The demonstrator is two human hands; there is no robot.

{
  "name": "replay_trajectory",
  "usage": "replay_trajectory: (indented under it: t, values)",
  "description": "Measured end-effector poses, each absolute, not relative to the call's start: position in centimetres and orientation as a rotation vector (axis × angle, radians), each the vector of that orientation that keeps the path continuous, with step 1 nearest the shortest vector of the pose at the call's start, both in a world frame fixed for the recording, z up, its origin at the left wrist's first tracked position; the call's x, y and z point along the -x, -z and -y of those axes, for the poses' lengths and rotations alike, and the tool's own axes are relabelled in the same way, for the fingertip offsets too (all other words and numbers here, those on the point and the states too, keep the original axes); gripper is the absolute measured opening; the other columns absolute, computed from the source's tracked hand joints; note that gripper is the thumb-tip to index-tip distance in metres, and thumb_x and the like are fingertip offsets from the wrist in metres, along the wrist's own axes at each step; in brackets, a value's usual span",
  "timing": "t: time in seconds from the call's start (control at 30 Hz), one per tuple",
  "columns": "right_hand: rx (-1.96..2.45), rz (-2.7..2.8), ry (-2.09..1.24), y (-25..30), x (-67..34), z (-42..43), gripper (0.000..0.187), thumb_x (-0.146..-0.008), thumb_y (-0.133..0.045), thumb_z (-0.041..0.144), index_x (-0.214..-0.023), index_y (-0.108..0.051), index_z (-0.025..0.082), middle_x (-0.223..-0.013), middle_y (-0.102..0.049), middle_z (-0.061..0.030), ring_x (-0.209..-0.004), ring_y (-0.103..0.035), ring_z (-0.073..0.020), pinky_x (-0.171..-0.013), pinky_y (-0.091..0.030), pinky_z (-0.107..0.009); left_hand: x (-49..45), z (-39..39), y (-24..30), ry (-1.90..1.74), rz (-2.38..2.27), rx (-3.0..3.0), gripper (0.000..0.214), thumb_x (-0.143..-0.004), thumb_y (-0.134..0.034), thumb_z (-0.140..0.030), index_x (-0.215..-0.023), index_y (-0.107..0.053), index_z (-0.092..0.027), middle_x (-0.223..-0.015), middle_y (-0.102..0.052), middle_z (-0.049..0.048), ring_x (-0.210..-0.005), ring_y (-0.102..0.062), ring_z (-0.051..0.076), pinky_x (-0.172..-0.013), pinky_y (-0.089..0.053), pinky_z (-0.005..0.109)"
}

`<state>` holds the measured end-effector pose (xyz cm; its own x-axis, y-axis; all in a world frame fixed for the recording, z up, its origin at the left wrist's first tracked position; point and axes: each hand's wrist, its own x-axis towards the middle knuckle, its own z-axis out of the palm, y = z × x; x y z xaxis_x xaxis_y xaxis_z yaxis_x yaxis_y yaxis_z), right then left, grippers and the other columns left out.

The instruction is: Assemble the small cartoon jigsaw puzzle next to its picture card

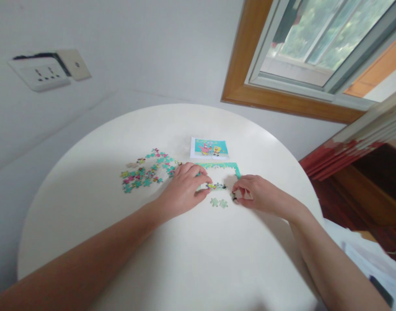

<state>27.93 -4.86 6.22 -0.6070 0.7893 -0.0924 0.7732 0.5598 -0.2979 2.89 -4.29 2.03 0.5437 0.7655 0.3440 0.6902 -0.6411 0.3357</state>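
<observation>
A partly joined jigsaw puzzle [222, 165] lies on the white round table, its teal top and right border showing. My left hand [190, 183] rests over its left side, thumb and fingers curled at the joined strip of pieces [217, 186] along the bottom. Whether that hand grips a piece or only touches the strip, I cannot tell. Between thumb and fingers of my right hand [251, 190] is a small dark-and-light puzzle piece [234, 197], just right of the strip. Two pale green puzzle pieces [219, 202] lie below the strip, close together.
Left of my left hand spreads a pile of loose puzzle pieces [146, 172]. Behind the puzzle lies a picture card [210, 148] with cartoon figures. The white table [172, 268] meets the wall near a wood-framed window [291, 106]. A wall socket [42, 73] is at upper left.
</observation>
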Motion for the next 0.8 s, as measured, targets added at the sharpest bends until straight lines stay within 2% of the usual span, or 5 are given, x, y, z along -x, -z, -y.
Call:
replay_trajectory:
  t: [0.37, 0.8]
  values:
    - [1.359, 2.541, -0.466, -5.2, -27.9, 3.6, 0.02, -0.078, -0.063, 0.024, -0.097, -0.066, 0.016, -0.083, -0.064, -0.0042, -0.071, -0.057, -0.0139, -0.069, -0.042, -0.025, -2.9, 4.3, -2.2, -0.681, -1.25, -2.619, 0.017, -0.086, -0.06, -0.029, -0.1, -0.068, -0.026, -0.111, -0.059, 0.0047, -0.112, -0.044, 0.026, -0.097, -0.035, 0.043]
    - [1.341, 2.457, -0.595, -4.3, -28.0, 3.2, 0.021, -0.078, -0.062, 0.022, -0.098, -0.068, 0.018, -0.077, -0.063, -0.0015, -0.063, -0.054, -0.0111, -0.063, -0.041, -0.023, -3.0, 4.3, -2.1, -0.695, -1.229, -2.602, 0.017, -0.087, -0.059, -0.029, -0.101, -0.069, -0.027, -0.111, -0.06, 0.0044, -0.113, -0.043, 0.026, -0.099, -0.035, 0.044]
